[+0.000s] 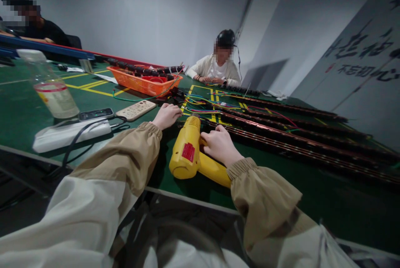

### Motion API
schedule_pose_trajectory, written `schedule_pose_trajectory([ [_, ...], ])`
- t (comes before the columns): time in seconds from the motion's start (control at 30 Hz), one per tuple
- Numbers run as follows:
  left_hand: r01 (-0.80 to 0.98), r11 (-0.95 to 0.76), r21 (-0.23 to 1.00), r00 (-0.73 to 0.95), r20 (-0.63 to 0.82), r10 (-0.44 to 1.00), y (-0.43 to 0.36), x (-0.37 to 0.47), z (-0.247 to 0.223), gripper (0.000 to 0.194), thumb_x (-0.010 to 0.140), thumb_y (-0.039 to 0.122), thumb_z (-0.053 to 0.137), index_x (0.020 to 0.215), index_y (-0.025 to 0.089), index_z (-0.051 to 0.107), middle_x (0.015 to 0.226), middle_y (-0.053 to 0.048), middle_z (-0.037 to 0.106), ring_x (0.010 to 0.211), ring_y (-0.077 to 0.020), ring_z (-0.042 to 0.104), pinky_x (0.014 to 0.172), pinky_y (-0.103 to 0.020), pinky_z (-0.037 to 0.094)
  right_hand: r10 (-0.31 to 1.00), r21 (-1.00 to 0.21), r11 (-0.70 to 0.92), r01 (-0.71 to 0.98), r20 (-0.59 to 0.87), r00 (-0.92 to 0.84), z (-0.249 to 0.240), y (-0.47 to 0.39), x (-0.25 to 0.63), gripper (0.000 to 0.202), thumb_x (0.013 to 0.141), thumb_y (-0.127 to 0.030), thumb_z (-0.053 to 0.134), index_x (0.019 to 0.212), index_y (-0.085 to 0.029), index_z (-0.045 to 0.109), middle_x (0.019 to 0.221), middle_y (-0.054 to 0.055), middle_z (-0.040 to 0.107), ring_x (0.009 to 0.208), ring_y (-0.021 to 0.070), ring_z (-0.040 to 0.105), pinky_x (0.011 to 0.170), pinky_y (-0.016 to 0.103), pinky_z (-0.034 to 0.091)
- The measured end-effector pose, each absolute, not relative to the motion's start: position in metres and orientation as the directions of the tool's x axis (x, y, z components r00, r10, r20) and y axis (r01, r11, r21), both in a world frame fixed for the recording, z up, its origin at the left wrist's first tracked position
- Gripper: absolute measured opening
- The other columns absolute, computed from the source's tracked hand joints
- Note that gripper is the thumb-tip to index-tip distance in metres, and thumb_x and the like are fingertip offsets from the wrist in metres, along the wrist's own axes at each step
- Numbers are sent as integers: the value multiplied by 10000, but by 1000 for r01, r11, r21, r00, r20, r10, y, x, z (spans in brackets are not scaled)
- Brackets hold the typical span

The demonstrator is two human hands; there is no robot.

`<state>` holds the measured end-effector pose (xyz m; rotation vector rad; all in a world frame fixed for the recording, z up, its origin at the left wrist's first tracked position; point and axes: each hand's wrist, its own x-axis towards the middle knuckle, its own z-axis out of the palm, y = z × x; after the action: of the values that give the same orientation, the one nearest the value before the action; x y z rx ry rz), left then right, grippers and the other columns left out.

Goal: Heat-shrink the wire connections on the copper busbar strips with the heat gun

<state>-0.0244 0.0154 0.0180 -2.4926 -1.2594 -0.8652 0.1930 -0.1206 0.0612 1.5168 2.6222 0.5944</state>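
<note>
My left hand (168, 116) is closed in a pinch at the ends of thin coloured wires (201, 111), just beyond the nozzle of a yellow heat gun (185, 151). The heat gun lies on the green table with its nozzle pointing away from me and its handle to the right. Right behind that handle, my right hand (220, 144) has its fingers curled close against the gun's body. What those fingers hold, if anything, is hidden. The wires lead right to long dark strips with copper-coloured lines (265, 128).
An orange basket (146, 89) holds black cylindrical parts. On the left stand a bottle (56, 89), a phone (96, 114), a beige phone-like case (136, 110) and a white power strip (71, 135) with black cables. One person (215, 66) sits across the table, another (46, 31) far left.
</note>
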Motion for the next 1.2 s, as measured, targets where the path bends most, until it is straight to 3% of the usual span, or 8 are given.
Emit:
schedule_pose_trajectory([
  [0.23,792,-605,84,452,586,673,13,-23,17,239,886,270,426,921,209,654,970,-59,662,955,-226,540,855,-380,332,870,322,421,848,123,-478,66,-129,204,315,884,-442,505,939,-146,596,844,13,619,834,150,586,900,407,407],
  [0.73,796,-598,93,445,579,683,16,-22,14,274,904,259,386,946,198,649,960,-69,645,922,-221,526,807,-355,354,899,255,420,871,12,-437,55,-108,158,295,891,-379,528,1065,-145,575,1071,60,593,971,172,576,872,404,467],
  [1.2,784,-608,125,440,579,686,16,-22,14,252,892,260,406,931,215,651,979,-55,651,945,-221,527,827,-362,354,889,246,437,865,30,-458,55,-115,169,293,892,-386,523,1041,-140,582,1021,49,608,947,167,584,885,413,455],
])
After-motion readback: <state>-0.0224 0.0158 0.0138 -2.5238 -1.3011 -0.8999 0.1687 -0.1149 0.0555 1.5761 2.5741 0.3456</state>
